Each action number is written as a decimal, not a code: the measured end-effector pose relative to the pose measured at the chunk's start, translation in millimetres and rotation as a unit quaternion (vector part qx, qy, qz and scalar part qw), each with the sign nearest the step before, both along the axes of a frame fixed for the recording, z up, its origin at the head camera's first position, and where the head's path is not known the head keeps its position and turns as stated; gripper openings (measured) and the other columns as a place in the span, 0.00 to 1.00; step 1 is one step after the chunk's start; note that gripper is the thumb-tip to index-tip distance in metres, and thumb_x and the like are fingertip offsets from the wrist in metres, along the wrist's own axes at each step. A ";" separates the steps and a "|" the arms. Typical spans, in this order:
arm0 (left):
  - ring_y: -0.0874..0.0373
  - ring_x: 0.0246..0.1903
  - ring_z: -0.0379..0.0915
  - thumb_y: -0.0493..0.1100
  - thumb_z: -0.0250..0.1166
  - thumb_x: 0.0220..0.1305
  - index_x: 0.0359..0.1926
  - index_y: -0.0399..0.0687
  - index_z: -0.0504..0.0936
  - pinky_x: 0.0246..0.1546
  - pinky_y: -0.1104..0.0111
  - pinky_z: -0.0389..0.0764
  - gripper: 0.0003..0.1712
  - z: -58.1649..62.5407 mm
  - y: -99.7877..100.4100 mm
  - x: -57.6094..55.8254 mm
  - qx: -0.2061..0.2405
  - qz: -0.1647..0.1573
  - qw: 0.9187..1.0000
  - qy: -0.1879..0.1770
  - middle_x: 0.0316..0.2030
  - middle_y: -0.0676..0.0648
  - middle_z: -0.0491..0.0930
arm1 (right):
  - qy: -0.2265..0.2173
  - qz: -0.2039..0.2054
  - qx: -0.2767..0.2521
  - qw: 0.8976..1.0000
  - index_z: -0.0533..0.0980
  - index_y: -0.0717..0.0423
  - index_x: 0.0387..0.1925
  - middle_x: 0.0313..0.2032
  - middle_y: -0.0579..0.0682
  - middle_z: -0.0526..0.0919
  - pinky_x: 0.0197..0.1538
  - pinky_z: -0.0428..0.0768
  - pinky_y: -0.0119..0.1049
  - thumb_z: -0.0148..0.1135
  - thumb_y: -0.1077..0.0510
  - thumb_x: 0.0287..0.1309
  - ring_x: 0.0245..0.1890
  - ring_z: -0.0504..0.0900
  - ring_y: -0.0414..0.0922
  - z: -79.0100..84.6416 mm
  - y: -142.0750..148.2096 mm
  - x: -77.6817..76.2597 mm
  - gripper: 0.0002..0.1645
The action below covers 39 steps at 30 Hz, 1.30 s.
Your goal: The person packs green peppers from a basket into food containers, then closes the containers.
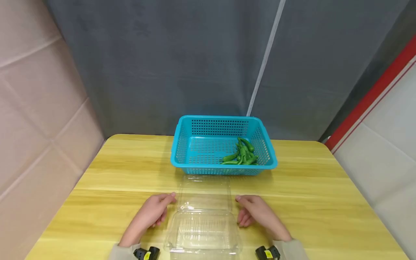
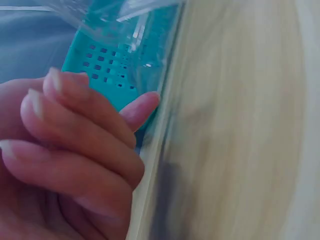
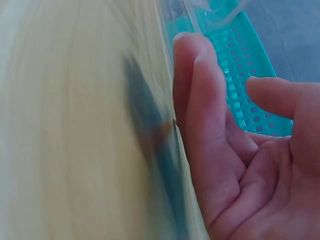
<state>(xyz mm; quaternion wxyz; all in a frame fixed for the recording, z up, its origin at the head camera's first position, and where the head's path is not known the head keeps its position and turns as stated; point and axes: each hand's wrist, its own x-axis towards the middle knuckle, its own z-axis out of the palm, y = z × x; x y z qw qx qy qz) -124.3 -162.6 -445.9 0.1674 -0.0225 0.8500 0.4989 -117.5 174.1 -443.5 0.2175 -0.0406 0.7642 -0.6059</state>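
A clear plastic clamshell box point(image 1: 204, 231) lies unfolded on the table, its lid point(image 1: 204, 195) toward the blue basket. My left hand point(image 1: 156, 210) is at the box's left side, index finger pointing at the lid and the other fingers loosely curled around nothing. On the opposite side, my right hand point(image 1: 255, 212) has its fingers loosely bent with no object in them; in the right wrist view the thumb stands apart from the fingers point(image 3: 207, 100). Green chili peppers point(image 1: 243, 153) are heaped in the right part of the basket point(image 1: 175, 159).
The wooden table point(image 1: 308, 195) extends to both sides of the box. Behind it hangs a grey curtain point(image 1: 162, 72). A pale wall point(image 1: 39, 119) borders the left, and a white panel with a red strip point(image 1: 373, 97) borders the right.
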 end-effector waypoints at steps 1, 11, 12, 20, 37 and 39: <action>0.60 0.04 0.59 0.66 0.49 0.59 0.46 0.46 0.77 0.02 0.73 0.61 0.31 0.2 -0.8 1.2 0.005 -0.008 1.000 -0.001 0.09 0.46 0.70 | -0.005 0.001 -0.011 1.000 0.68 0.72 0.49 0.19 0.61 0.78 0.23 0.79 0.48 0.48 0.43 0.61 0.16 0.79 0.53 -1.4 -0.8 0.5 0.34; 0.63 0.06 0.60 0.62 0.51 0.60 0.54 0.40 0.71 0.03 0.76 0.62 0.33 -4.5 -1.6 6.5 0.058 -0.082 0.995 0.000 0.12 0.47 0.72 | -0.023 0.011 -0.063 0.998 0.63 0.74 0.53 0.19 0.59 0.78 0.23 0.80 0.44 0.52 0.45 0.59 0.15 0.77 0.46 -7.0 -7.6 3.8 0.36; 0.63 0.06 0.60 0.62 0.52 0.60 0.54 0.40 0.71 0.03 0.76 0.61 0.33 -5.2 -1.5 6.9 0.061 -0.088 0.994 0.001 0.13 0.46 0.73 | -0.023 0.011 -0.066 0.997 0.64 0.74 0.53 0.19 0.59 0.78 0.23 0.80 0.43 0.52 0.45 0.59 0.15 0.77 0.46 -7.9 -8.7 3.7 0.36; 0.64 0.06 0.59 0.58 0.57 0.58 0.55 0.41 0.70 0.02 0.76 0.61 0.31 -7.6 1.0 7.9 0.091 -0.116 0.989 -0.001 0.18 0.44 0.77 | -0.011 0.024 -0.069 0.997 0.61 0.73 0.56 0.18 0.57 0.77 0.20 0.79 0.40 0.56 0.49 0.57 0.14 0.76 0.44 -14.5 -13.5 3.5 0.36; 0.65 0.07 0.57 0.52 0.61 0.56 0.56 0.39 0.67 0.03 0.78 0.58 0.31 -7.9 0.3 4.7 0.123 -0.144 0.982 -0.015 0.21 0.43 0.77 | 0.008 0.051 -0.043 0.998 0.62 0.67 0.57 0.20 0.58 0.78 0.20 0.79 0.37 0.62 0.55 0.52 0.16 0.76 0.43 -13.6 -10.0 2.3 0.34; 0.66 0.07 0.57 0.52 0.61 0.56 0.55 0.41 0.68 0.03 0.78 0.58 0.29 -7.9 -0.5 4.8 0.125 -0.154 0.980 -0.017 0.21 0.42 0.78 | 0.007 0.054 -0.042 0.998 0.65 0.66 0.54 0.20 0.57 0.78 0.20 0.79 0.36 0.62 0.55 0.52 0.16 0.76 0.43 -13.2 -8.9 2.7 0.31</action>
